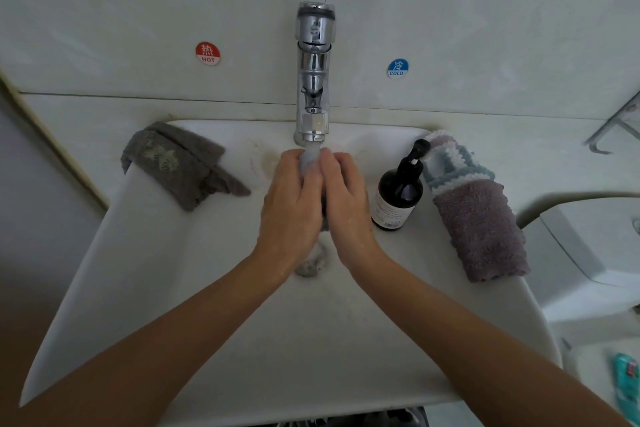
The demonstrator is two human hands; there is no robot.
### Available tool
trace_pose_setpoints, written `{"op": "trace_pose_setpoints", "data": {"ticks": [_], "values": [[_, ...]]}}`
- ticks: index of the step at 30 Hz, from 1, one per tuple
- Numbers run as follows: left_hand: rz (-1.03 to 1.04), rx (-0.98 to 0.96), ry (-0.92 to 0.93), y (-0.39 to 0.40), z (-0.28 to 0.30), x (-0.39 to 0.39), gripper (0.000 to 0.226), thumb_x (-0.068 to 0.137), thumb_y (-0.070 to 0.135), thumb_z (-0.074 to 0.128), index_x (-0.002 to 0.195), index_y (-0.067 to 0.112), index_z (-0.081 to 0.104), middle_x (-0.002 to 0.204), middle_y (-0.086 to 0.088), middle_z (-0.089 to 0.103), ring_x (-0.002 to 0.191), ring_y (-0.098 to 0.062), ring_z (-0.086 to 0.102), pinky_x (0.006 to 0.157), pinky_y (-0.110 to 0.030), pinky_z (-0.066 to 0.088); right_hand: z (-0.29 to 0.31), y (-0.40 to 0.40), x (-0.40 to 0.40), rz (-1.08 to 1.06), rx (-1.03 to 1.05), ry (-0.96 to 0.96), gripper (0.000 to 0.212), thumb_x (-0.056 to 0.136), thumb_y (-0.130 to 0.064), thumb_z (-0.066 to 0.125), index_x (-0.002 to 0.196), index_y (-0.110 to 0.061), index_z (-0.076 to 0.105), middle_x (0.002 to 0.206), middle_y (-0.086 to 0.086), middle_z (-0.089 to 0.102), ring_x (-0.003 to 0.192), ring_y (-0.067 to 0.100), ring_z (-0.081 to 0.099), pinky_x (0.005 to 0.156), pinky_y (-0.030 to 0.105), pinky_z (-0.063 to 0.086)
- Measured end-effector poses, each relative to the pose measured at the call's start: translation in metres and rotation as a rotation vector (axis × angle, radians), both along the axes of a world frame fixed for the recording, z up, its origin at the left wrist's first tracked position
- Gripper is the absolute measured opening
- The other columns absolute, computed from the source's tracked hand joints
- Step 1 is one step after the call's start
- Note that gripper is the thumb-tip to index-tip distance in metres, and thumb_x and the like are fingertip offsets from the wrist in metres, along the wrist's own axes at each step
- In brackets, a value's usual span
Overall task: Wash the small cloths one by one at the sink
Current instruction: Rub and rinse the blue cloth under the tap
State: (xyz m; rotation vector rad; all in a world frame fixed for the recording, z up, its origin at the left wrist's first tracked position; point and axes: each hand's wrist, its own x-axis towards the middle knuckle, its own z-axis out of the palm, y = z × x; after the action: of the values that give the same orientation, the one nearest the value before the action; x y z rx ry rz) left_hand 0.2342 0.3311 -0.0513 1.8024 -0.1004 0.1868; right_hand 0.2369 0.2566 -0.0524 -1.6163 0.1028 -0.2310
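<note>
Rubbing a small grey wet cloth point(309, 163) under the chrome tap point(313, 80), we are gripping it between left hand point(294, 198) and right hand point(346, 198), fingers curled; next, probably wringing it over the white ceramic sink point(173, 270).

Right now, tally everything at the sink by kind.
Cloths: 3 (grey cloth, purple cloth, held cloth)
Pump bottles: 1 (dark pump bottle)
Faucets: 1 (chrome faucet)
Total: 5

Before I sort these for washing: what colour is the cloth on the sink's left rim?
Grey, with a pale blotchy patch on top; the head view shows it.
</note>
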Motion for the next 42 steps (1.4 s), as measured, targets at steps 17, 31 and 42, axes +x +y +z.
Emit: {"op": "trace_pose_setpoints", "data": {"ticks": [17, 31, 42], "values": [[0.198, 0.014, -0.043, -0.007, -0.007, 0.005, 0.009, 0.100, 0.031, 0.045, 0.094, 0.025, 0.046, 0.076, 0.008, 0.058, 0.066, -0.004, 0.057, 0.061, -0.025, 0.048, -0.004, 0.006, 0.012, -0.158, -0.162, 0.087, 0.033, 0.102, -0.026, 0.039, 0.073, -0.016, 0.052, 0.075, -0.001, 0.054, 0.065, 0.011, 0.049, 0.057, 0.026, 0.036], [0.356, -0.157, 0.004, 0.004, -0.008, 0.016, 0.031, 0.102, 0.018, 0.040, 0.074, 0.020, 0.052, 0.069, 0.006, 0.053, 0.060, -0.001, 0.050, 0.059, -0.023, 0.043, 0.000, 0.010, 0.002, -0.043, 0.062, 0.087, 0.010, 0.094, -0.032, 0.057, 0.091, -0.023, 0.057, 0.099, 0.016, 0.065, 0.094, 0.034, 0.065, 0.080, 0.056, 0.056], [0.217, -0.190, 0.003, -0.001, -0.001, 0.006, 0.004, 0.099, 0.021, 0.048, 0.098, 0.026, 0.049, 0.082, 0.014, 0.055, 0.066, 0.013, 0.056, 0.056, -0.010, 0.044, -0.001, -0.001, 0.011, -0.076, 0.248, 0.165, 0.011, 0.104, -0.027, 0.045, 0.112, -0.033, 0.050, 0.113, -0.004, 0.063, 0.102, 0.015, 0.066, 0.081, 0.030, 0.058]]}}
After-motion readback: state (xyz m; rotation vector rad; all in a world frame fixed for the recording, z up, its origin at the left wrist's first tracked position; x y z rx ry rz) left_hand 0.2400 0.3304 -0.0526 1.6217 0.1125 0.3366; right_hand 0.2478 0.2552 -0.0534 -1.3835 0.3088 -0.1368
